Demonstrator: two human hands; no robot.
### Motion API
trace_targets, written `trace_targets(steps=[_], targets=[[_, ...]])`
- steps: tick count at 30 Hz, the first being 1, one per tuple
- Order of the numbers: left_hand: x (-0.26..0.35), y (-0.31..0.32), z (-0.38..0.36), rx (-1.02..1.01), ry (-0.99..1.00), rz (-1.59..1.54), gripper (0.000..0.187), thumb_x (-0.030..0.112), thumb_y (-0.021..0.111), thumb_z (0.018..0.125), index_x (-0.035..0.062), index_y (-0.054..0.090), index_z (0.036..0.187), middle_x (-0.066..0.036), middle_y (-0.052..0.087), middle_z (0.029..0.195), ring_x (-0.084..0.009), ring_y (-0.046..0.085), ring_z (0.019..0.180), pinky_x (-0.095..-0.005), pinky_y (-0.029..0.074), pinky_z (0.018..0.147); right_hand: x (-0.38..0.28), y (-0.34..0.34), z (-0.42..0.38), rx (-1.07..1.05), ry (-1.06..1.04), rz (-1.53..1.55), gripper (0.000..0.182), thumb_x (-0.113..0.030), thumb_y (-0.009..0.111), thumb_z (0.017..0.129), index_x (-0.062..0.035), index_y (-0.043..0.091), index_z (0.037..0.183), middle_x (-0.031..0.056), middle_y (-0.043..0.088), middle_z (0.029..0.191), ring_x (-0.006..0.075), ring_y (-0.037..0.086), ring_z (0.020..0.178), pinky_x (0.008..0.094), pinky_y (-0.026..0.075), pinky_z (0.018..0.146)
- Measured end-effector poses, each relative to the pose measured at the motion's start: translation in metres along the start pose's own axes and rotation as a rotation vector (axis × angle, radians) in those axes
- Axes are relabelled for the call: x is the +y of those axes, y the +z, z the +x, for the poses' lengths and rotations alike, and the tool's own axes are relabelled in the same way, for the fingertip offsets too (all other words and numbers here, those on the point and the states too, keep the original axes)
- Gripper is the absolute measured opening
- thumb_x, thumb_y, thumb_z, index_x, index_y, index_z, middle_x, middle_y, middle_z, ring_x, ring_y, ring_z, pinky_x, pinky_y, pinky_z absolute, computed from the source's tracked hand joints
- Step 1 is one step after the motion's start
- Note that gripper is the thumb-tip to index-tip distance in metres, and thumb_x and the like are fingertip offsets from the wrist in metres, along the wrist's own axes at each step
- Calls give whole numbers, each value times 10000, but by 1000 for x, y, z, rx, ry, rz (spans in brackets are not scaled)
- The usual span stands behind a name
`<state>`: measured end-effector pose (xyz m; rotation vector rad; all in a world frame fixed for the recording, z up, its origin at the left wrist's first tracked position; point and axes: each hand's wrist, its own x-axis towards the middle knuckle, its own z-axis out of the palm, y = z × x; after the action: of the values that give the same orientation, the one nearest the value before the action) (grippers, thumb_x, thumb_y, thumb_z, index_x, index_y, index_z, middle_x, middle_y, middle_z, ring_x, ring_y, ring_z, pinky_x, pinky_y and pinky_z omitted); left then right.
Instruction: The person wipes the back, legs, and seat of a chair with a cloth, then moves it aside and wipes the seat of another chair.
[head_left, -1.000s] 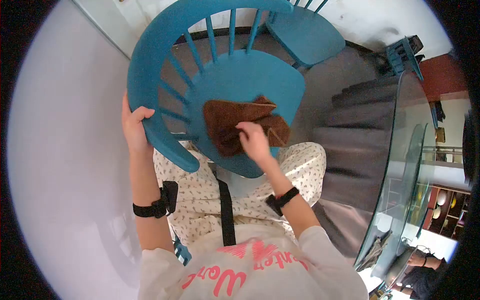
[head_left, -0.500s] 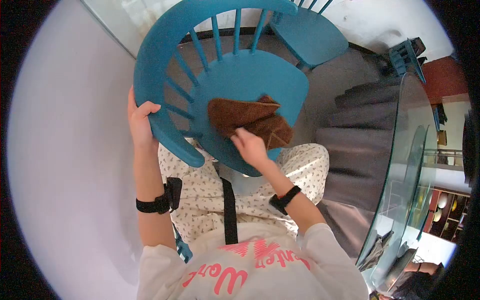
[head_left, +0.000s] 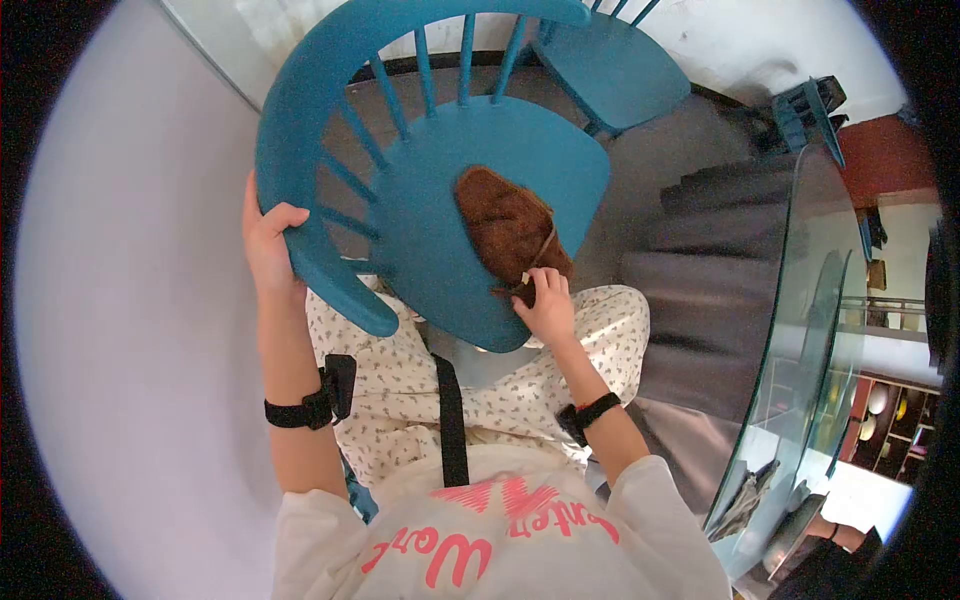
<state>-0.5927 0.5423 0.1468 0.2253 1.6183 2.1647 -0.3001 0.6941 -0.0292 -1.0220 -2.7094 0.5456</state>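
A blue wooden chair with a spindle back stands right in front of me. My left hand grips the curved back rail at its left end. On the seat lies a brown cloth, bunched into a long strip near the seat's right front edge. My right hand holds the near end of that cloth at the seat's front rim, fingers closed on it.
A second blue chair stands behind the first. A round glass table curves along the right side. A pale wall fills the left. Grey floor lies between chair and table.
My right hand has dragged the brown cloth from the middle of the seat toward the right front edge, and the cloth has gathered into a narrower bundle. The left hand keeps its grip on the back rail.
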Motion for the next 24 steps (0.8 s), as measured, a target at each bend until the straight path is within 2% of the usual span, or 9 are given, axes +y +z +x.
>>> trace_targets(steps=[5,7,8,9,11,13,15,21,24], targets=[[-1,1,0,9,11,12,681,-14,484,596,-14,375,1268,-136,528,1051,-244,551,906,-320,483,774,17,-28,8,20,159,282,295,-53,525,759,-73,535,1053,207,582,1003,389,574,891,455,477,754],[0,1,-2,23,-6,3,680,-14,487,596,-13,378,1267,-132,529,1050,-241,550,911,-323,482,778,31,-39,3,-150,305,237,296,-46,516,761,-76,544,1054,191,607,979,375,586,884,457,474,757],[-1,0,-1,27,-6,1,680,-14,487,596,-13,378,1267,-132,529,1050,-241,550,911,-323,482,778,26,-50,6,-381,504,22,311,-56,524,757,-88,553,1065,173,620,987,383,586,902,460,476,768],[-3,-2,1,23,5,-2,678,-11,488,596,-11,380,1265,-132,530,1051,-241,550,916,-323,482,780,25,-54,7,-383,502,20,311,-56,524,757,-88,553,1065,173,620,987,383,586,902,460,476,768],[-3,-3,2,18,12,-5,676,-8,489,597,-9,383,1264,-131,531,1052,-240,551,921,-322,482,782,26,-58,6,-252,283,116,327,-100,547,767,-105,554,1094,173,602,1070,368,564,983,446,462,827],[0,-1,0,14,-25,38,692,-1,489,597,-4,373,1280,-137,527,1077,-246,550,941,-329,484,787,19,-47,29,-59,-96,145,376,-154,584,771,-127,550,1144,151,537,1204,356,481,1126,429,404,937],[-2,-2,2,-2,-3,36,706,-1,488,592,-3,367,1287,-143,526,1084,-252,550,945,-333,486,787,-1,-39,65,-96,-318,131,463,-242,612,772,-141,523,1214,133,437,1320,349,367,1238,447,308,1025],[4,5,-2,68,1,114,756,6,492,561,-4,352,1304,-171,528,1091,-279,558,930,-351,489,793,-12,47,82,46,-258,-9,541,-385,581,799,-154,478,1278,131,353,1387,371,275,1292,516,216,1059],[4,1,-5,98,-31,109,769,20,491,552,-8,348,1307,-183,531,1093,-293,565,926,-360,490,801,-30,37,43,-151,-369,61,583,-363,603,778,-148,449,1298,120,339,1400,354,271,1301,495,217,1069]])
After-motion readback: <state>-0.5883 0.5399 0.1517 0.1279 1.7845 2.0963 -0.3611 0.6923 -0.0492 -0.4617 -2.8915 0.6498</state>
